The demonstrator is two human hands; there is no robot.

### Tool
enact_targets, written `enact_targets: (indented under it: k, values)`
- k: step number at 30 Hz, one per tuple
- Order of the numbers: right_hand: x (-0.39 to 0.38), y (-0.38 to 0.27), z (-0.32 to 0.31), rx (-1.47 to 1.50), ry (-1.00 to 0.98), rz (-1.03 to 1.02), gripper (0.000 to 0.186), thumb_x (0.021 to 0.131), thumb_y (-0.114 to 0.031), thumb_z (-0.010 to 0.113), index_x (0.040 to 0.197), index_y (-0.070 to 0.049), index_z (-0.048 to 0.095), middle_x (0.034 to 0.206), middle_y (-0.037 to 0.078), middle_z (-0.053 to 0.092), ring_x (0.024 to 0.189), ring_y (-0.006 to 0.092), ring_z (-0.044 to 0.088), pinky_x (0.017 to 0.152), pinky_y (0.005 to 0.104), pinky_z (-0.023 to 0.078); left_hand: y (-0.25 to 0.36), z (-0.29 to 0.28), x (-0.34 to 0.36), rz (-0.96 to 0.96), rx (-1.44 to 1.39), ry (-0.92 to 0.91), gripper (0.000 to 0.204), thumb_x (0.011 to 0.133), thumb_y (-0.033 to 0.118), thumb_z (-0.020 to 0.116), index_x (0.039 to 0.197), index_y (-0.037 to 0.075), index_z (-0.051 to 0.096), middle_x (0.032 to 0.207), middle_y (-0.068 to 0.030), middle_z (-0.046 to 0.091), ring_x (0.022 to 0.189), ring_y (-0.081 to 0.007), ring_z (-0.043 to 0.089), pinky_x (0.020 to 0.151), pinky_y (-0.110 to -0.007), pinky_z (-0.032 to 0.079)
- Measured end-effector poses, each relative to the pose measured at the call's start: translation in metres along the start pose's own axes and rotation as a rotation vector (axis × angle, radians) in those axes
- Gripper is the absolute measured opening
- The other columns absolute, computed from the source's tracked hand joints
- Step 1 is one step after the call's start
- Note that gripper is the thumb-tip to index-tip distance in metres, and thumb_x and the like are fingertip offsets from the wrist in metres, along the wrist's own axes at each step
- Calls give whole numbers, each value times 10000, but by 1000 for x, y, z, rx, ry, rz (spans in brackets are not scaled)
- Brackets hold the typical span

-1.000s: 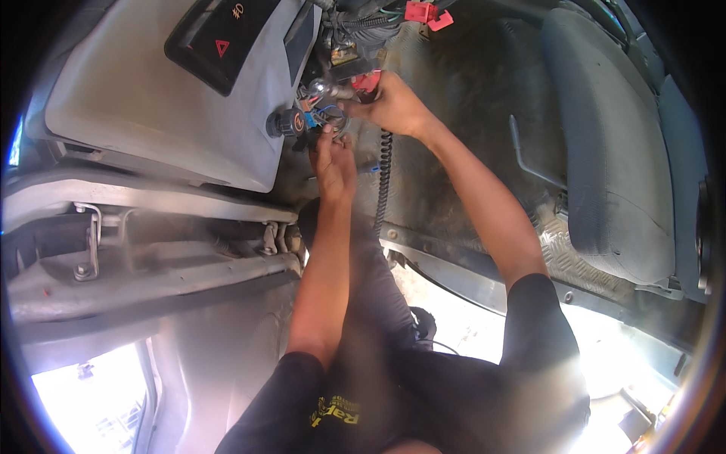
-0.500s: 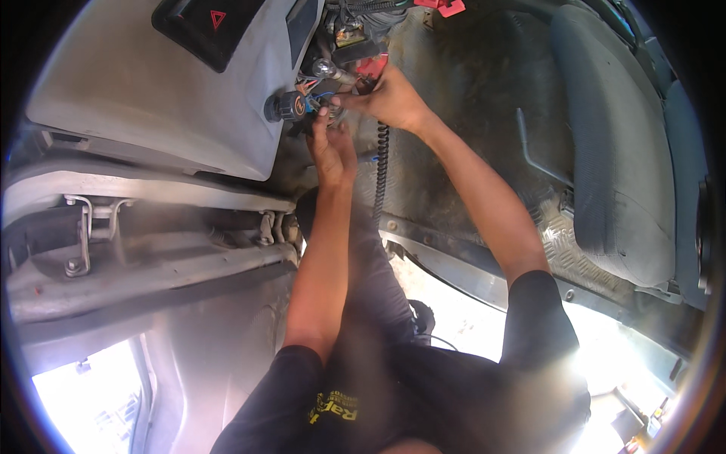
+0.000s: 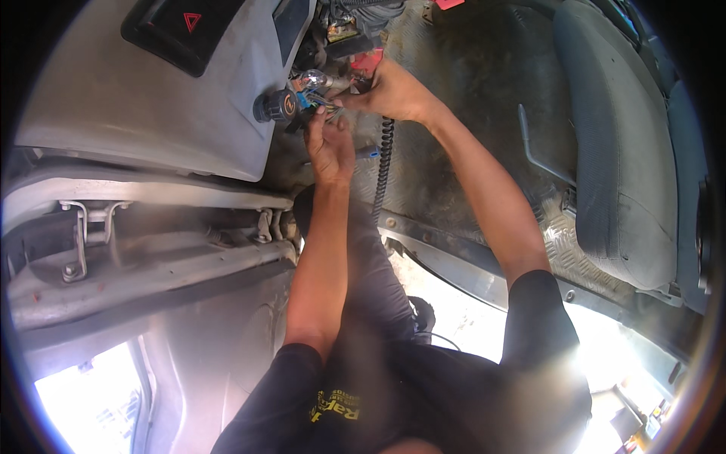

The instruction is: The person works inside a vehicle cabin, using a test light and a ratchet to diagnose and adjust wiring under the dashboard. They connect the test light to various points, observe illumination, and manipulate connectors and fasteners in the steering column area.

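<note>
Hands at the wiring under a grey dashboard

Left hand (image 3: 330, 147) pinches thin coloured wires (image 3: 318, 102) beside one round black knob (image 3: 274, 107). Right hand (image 3: 393, 92) curls closed on the same bundle, above one coiled black cord (image 3: 383, 163) and ribbed rubber floor mat (image 3: 461, 53).

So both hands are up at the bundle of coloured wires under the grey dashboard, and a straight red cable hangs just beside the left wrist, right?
Not quite. The head view shows the left hand and right hand at the coloured wires below the grey dashboard, but the cable beside the left wrist is black and coiled, not straight and red.
</note>
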State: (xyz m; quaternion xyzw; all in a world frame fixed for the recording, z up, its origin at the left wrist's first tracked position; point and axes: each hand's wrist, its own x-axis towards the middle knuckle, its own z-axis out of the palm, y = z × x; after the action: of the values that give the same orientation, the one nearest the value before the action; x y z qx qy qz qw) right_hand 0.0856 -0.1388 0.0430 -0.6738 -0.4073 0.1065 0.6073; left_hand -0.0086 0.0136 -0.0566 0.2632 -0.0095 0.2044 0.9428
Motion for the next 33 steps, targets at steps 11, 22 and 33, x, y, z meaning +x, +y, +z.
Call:
enact_targets:
  k: [11, 22, 33]
  values:
    - [-6, 24, 13, 196, 414, -43, 452, 1105, -415, 599, 1081, 1, 774, 810, 4, 703, 804, 135, 648, 804, 337, 533, -6, -15, 7, -16, -8, -35, 192, 992, 68, 769, 1154, 164, 732, 1188, 38, 752, 1086, -76, 620, 840, -327, 400]
    - [-12, 17, 2, 519, 175, 152, 701, 1128, -599, 430, 1076, -8, 803, 873, 78, 738, 800, 163, 687, 791, 313, 561, -11, -12, 11, 7, -23, 5, 246, 1068, 195, 698, 1281, 73, 681, 1233, -19, 708, 1058, -154, 573, 878, -335, 431]
    - [-3, 0, -2, 25, 72, -9, 181, 946, -196, 867, 1039, -45, 832, 973, 43, 809, 927, 127, 757, 868, 297, 613, -7, -30, 18, -23, -11, -69, 333, 1007, 125, 771, 1327, 158, 682, 1318, 36, 721, 1166, -97, 613, 840, -326, 394]
